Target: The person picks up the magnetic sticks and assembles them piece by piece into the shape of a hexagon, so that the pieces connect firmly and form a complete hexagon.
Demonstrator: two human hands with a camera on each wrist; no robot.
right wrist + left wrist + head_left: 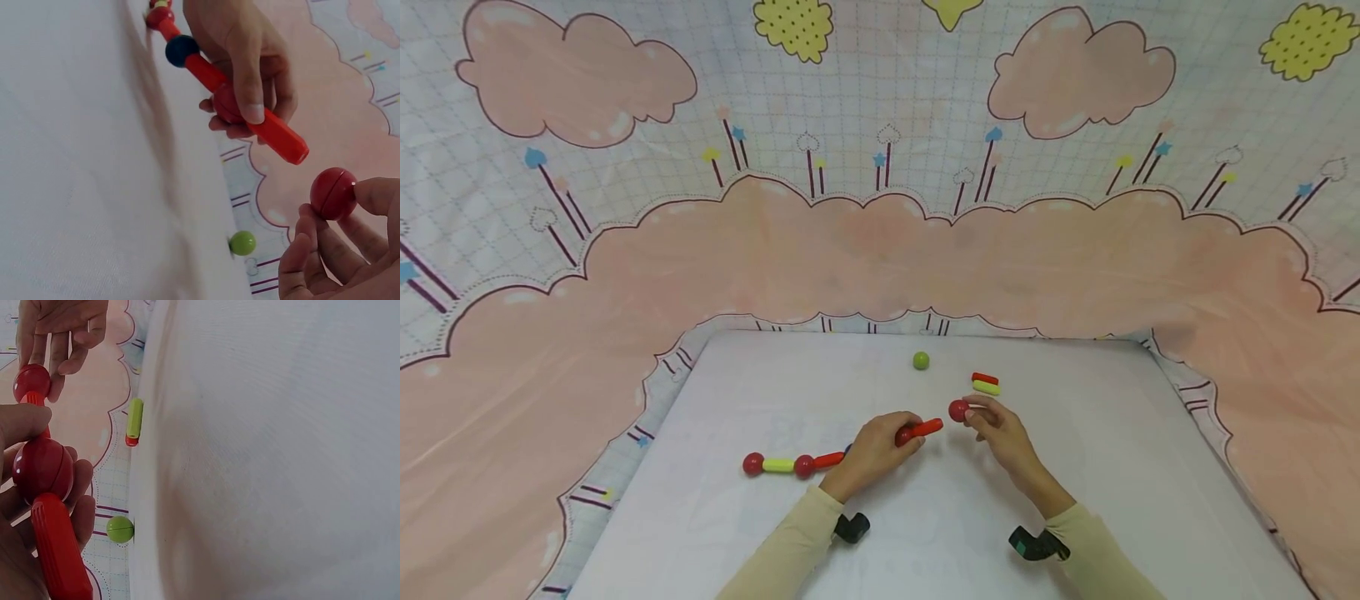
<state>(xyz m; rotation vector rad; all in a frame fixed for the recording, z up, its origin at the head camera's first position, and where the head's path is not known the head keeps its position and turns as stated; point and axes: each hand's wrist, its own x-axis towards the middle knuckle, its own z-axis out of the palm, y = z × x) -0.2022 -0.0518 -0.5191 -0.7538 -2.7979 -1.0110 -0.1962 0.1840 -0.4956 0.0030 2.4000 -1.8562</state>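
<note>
My left hand [880,442] grips a chain of balls and rods by a red ball near its right end, thumb on top. Past that ball a red rod [281,137] sticks out toward the right hand. Going left, the chain has a red rod [205,73], a dark blue ball [182,50], another red rod [829,459], a red ball [804,466], a yellow-green rod [778,465] and an end red ball [753,464]. In my right hand [1006,433], thumb and fingers pinch a loose red ball [334,194], a small gap from the rod's tip.
A green ball [921,360] lies near the far side of the white table [700,542]. Right of it, a spare red rod [985,378] and a yellow-green rod [986,387] lie side by side. A patterned cloth [880,267] hangs behind the table.
</note>
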